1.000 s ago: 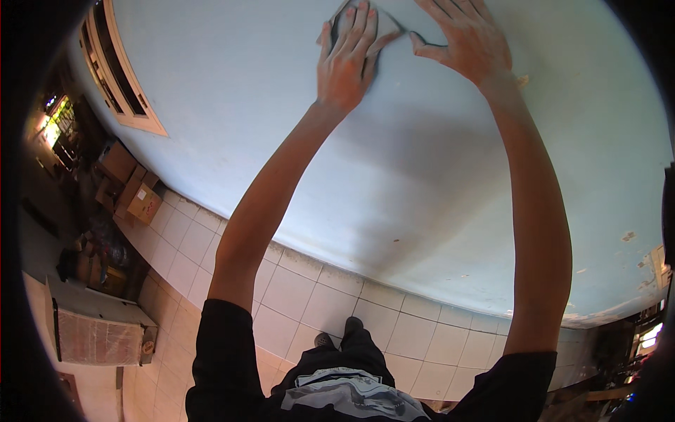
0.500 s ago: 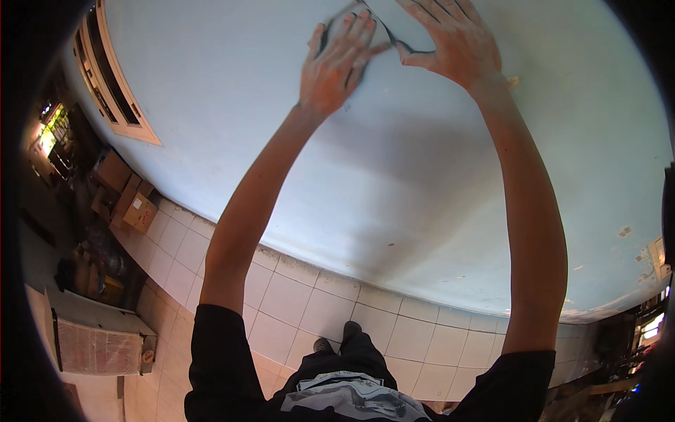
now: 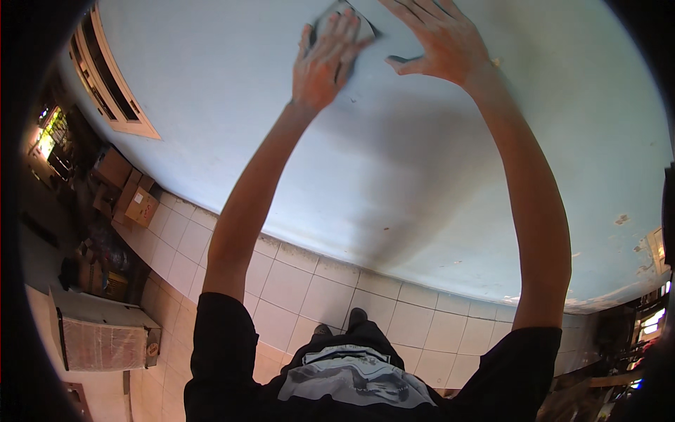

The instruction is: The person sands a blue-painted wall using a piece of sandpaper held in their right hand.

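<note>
High on the pale blue wall (image 3: 281,176), my left hand (image 3: 327,60) lies flat with its fingers stretched. Under those fingers is a thin, pale sheet (image 3: 364,29) with a dark edge or shadow along its right side; the fingers cover much of it, and I cannot make out its kind. To its right, my right hand (image 3: 446,42) is spread against the wall, thumb out toward the sheet. A gap of bare wall lies between the right thumb and the sheet. Nothing shows in the right hand, though its fingertips reach the picture's upper edge.
A louvred window or vent frame (image 3: 112,77) is set in the wall at the left. Cardboard boxes (image 3: 140,206) stand along its foot. A plastic-wrapped box-shaped item (image 3: 105,344) is at lower left. Paint peels at the right (image 3: 622,219). The floor is tiled (image 3: 285,288).
Both hands have shifted slightly left in the view. The sheet's dark right edge, earlier close to my right thumb, now sits nearer my left hand.
</note>
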### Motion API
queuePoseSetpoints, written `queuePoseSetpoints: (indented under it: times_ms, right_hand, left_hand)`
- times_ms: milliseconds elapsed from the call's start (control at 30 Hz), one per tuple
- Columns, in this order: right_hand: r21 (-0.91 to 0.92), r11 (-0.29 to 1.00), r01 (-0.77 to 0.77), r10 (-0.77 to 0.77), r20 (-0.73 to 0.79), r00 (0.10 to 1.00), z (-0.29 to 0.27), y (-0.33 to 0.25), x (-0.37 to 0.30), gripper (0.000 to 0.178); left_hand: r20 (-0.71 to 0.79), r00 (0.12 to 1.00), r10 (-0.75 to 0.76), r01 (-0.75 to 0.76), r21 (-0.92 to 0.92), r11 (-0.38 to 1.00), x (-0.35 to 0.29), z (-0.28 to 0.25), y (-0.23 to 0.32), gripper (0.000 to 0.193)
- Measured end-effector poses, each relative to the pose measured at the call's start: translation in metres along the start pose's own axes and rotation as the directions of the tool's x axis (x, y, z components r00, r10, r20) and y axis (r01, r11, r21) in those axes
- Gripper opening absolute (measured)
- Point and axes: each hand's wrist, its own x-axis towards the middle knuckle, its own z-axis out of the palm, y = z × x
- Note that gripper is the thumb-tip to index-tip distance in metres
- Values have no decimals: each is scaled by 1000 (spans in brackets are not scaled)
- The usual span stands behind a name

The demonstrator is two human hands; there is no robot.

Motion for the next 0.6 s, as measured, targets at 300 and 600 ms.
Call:
queuePoseSetpoints:
  times_ms: [300, 600]
  right_hand:
    - [-36, 996, -78, 77, -25, 997, 8, 18, -43, 127]
    - [-71, 995, -67, 66, -15, 998, 5, 14, -38, 126]
  left_hand:
    - [313, 949, -48, 30, 62, 998, 7, -1, 9, 50]
    - [17, 935, -355, 352, 93, 931, 38, -5, -11, 52]
